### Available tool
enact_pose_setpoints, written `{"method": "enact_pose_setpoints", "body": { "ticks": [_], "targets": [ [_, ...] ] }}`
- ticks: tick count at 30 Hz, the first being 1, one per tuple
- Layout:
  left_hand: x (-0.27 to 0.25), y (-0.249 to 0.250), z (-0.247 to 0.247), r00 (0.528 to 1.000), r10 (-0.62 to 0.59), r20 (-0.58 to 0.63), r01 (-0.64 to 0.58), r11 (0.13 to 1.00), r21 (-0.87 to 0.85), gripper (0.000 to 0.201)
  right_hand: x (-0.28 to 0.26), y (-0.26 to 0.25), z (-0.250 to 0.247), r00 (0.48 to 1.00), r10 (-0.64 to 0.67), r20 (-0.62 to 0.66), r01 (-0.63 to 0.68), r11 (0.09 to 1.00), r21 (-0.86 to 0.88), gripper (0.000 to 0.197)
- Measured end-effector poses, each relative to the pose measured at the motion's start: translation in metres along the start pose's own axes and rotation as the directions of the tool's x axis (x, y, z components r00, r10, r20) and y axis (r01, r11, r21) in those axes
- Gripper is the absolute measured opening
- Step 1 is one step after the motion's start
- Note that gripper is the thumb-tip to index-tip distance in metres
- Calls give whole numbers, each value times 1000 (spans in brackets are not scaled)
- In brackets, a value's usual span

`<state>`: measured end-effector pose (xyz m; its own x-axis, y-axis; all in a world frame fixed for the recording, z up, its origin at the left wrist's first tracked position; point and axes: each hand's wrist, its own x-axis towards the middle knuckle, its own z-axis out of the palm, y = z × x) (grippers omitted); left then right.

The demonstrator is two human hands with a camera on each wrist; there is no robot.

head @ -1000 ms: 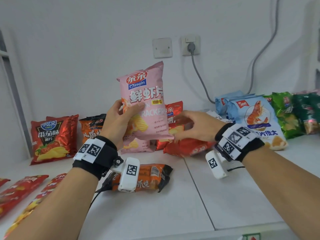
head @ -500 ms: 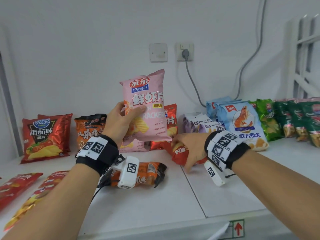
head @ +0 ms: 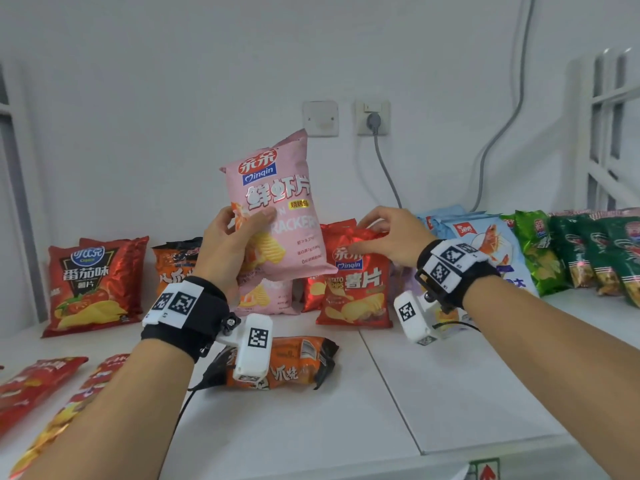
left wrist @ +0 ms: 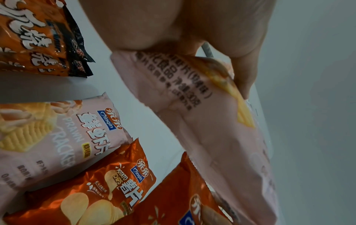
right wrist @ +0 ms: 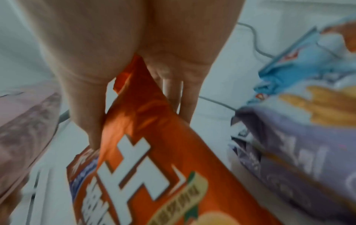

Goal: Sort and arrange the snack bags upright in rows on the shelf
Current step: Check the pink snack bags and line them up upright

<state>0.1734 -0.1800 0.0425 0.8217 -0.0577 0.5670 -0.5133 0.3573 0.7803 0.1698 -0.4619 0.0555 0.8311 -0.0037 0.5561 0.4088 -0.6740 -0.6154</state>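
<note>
My left hand holds a pink prawn cracker bag up in the air above the shelf, thumb on its front; the left wrist view shows the same pink bag from below. My right hand pinches the top edge of a red potato chip bag that stands upright on the white shelf; the right wrist view shows thumb and fingers either side of that red bag. Another pink bag and a second red chip bag stand behind.
An orange bag lies flat in front of me. Red tomato bags and orange bags stand at the left; blue prawn bags, a purple bag and green bags at the right. Flat red bags lie near left.
My right hand has stood the red chip bag upright from lying flat and now pinches its top. The pink bag stays raised in my left hand.
</note>
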Motion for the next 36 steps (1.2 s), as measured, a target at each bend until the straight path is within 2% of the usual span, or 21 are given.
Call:
{"method": "enact_pose_setpoints", "body": {
  "ticks": [4,8,10,13,14,18,22,26,30,31,34,36],
  "targets": [
    [2,-2,-1,1000,6,14,-6,1000,28,46,21,13,15,991,88,-104,-63,972,226,42],
    [6,-7,-3,1000,21,12,-22,998,65,47,32,30,40,987,116,-111,-87,966,242,37],
    [7,-9,-4,1000,22,7,-22,995,92,47,35,36,48,994,93,-49,-79,970,231,38],
    [10,-11,-6,1000,23,-10,-22,995,101,47,40,38,51,985,47,166,-84,970,228,28],
    [11,-11,-6,1000,23,-19,-21,995,94,46,43,39,51,978,48,201,-99,963,250,28],
    [12,-14,-7,999,20,-31,-16,992,128,48,56,49,52,981,125,152,-168,933,318,37],
    [13,-19,-8,1000,12,-21,-8,984,177,50,61,53,60,962,208,176,-254,919,302,40],
    [16,-20,-10,1000,3,-25,2,983,183,49,63,50,64,961,249,121,-272,932,240,43],
    [17,-23,-10,998,-41,-46,48,986,161,51,56,47,59,964,255,71,-262,960,102,43],
    [17,-24,-10,997,-53,-48,60,986,157,51,55,44,56,968,245,52,-248,966,78,49],
    [16,-24,-9,997,-58,-50,66,983,172,55,48,31,44,968,245,-52,-245,970,4,97],
    [16,-24,-8,997,-59,-50,67,982,179,59,42,21,37,970,204,-134,-205,979,7,113]
  ]
}}
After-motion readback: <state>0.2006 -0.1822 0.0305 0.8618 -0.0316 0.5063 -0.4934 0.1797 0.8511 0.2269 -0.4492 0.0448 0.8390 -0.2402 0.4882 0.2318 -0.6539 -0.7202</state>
